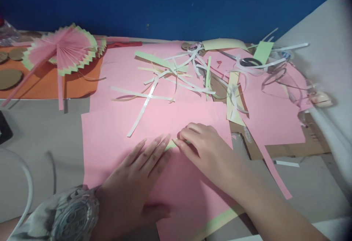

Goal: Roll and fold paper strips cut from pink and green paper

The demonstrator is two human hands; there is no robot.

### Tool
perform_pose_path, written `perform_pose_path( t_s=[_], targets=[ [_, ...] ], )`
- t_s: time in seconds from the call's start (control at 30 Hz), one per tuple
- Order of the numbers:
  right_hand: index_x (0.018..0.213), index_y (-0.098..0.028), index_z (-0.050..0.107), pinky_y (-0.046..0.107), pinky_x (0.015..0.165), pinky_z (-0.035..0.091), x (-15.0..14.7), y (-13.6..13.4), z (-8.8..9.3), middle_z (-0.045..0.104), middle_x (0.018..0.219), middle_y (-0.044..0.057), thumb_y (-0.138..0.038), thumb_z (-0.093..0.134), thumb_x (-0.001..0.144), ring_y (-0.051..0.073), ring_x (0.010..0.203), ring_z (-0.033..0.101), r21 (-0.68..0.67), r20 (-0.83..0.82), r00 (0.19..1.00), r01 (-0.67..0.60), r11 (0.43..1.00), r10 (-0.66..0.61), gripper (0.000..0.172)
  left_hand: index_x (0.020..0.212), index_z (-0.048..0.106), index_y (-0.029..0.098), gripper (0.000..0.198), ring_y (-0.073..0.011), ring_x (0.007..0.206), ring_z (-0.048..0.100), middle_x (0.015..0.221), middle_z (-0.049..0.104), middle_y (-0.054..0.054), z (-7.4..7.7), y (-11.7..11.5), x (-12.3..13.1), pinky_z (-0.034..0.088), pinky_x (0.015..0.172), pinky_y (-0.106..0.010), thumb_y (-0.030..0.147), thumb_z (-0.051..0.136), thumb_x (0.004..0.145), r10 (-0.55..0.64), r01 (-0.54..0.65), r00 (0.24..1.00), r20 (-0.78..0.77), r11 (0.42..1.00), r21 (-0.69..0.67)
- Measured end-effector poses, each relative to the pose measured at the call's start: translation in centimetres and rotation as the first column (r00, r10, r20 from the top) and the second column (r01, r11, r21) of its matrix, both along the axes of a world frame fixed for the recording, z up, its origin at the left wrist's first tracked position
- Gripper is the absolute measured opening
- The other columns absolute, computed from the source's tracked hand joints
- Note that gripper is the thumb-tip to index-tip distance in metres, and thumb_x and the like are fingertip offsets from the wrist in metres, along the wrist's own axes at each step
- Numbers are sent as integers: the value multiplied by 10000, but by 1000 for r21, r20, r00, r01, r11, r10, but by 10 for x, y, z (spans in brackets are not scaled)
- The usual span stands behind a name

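Note:
A sheet of pink paper with pale green edging (189, 200) lies in front of me, over a larger pink sheet (107, 131). My left hand (137, 175) rests flat on the paper, fingers stretched out toward its far edge. Between the two hands shows a short piece of the green edge (171, 144). My right hand (205, 145) has its fingers curled, with thumb and forefinger closed at this edge. Its fingers partly hide the spot they grip.
Loose white paper strips (150, 96) lie beyond my hands. A pleated pink-and-green paper fan (63, 50) sits at back left on orange paper (82, 83). Cardboard (305, 153) and a black tape roll (250, 62) are to the right. A blue wall (170, 6) rises behind.

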State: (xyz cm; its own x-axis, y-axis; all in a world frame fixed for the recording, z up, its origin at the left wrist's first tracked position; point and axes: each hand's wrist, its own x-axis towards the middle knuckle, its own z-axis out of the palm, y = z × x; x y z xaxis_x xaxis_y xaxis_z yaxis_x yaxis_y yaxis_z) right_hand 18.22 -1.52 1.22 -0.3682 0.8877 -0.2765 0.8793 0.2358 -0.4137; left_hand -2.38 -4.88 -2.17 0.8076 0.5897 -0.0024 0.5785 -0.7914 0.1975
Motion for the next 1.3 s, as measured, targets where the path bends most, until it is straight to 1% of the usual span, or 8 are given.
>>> perform_pose_path(
  t_s=[0.5, 0.67, 0.77, 0.93, 1.03, 1.13, 1.23, 1.3],
  targets=[
    [748, -182, 536, 319, 697, 346, 0, 0, -2, 545, 773, 29, -196, 394, 928, 166, 732, 499, 23, -17, 1000, 6, 1000, -5, 230, 1437, 238, 55, 877, -294, 1390, 181, 1523, 167, -152, -1, 1, -2, 87, 1125, -413, 662, 353, 815, -6, 6, 1000, -10, 1000, 21],
    [744, -182, 533, 316, 687, 343, -1, -1, -2, 545, 768, 32, -207, 392, 930, 171, 737, 496, 29, -12, 1000, 1, 1000, -1, 235, 1412, 294, 30, 887, -322, 1377, 206, 1504, 212, -184, 0, -3, -2, 94, 1118, -438, 683, 326, 813, 0, 1, 1000, -18, 999, 49],
    [748, -182, 535, 318, 694, 344, 0, -1, -2, 545, 771, 30, -216, 390, 933, 170, 743, 497, 31, -10, 1000, 1, 1000, -1, 238, 1398, 328, 31, 888, -327, 1375, 209, 1498, 223, -188, 1, -6, -2, 99, 1116, -450, 696, 321, 809, 23, -22, 999, -26, 998, 61],
    [740, -183, 529, 317, 695, 343, 0, -1, -3, 542, 762, 26, -226, 382, 938, 169, 739, 499, 33, -7, 1000, 2, 999, -2, 250, 1378, 363, 25, 839, -323, 1377, 207, 1488, 246, -199, 4, -12, -4, 83, 1124, -455, 645, 403, 814, 62, -59, 998, -30, 994, 94],
    [738, -184, 533, 316, 694, 343, 0, -1, -3, 545, 765, 29, -225, 382, 937, 171, 744, 502, 35, -11, 1000, -2, 999, 2, 253, 1388, 336, 10, 839, -339, 1379, 194, 1486, 238, -215, 7, -17, -8, 81, 1126, -470, 613, 440, 814, 70, -66, 997, -35, 992, 106],
    [743, -185, 540, 316, 694, 342, 1, -1, -4, 549, 769, 32, -226, 383, 936, 173, 745, 502, 42, -11, 1000, -7, 999, 8, 252, 1405, 288, -4, 853, -352, 1375, 201, 1480, 240, -231, 9, -20, -12, 92, 1120, -483, 598, 438, 820, 78, -74, 996, -42, 993, 93],
    [753, -187, 545, 316, 694, 340, 0, -2, -4, 550, 770, 30, -225, 374, 939, 172, 742, 500, 42, -14, 1000, -13, 999, 13, 255, 1414, 286, 23, 849, -338, 1375, 206, 1487, 240, -210, 9, -16, -10, 94, 1118, -470, 619, 411, 822, 73, -71, 997, -29, 994, 79],
    [757, -186, 544, 317, 695, 340, 0, -2, -3, 549, 774, 30, -226, 375, 940, 170, 740, 498, 39, -12, 1000, -12, 999, 13, 252, 1419, 292, 58, 840, -314, 1381, 202, 1500, 234, -172, 8, -10, -6, 93, 1118, -450, 649, 368, 827, 39, -37, 999, -24, 998, 59]
  ],
)
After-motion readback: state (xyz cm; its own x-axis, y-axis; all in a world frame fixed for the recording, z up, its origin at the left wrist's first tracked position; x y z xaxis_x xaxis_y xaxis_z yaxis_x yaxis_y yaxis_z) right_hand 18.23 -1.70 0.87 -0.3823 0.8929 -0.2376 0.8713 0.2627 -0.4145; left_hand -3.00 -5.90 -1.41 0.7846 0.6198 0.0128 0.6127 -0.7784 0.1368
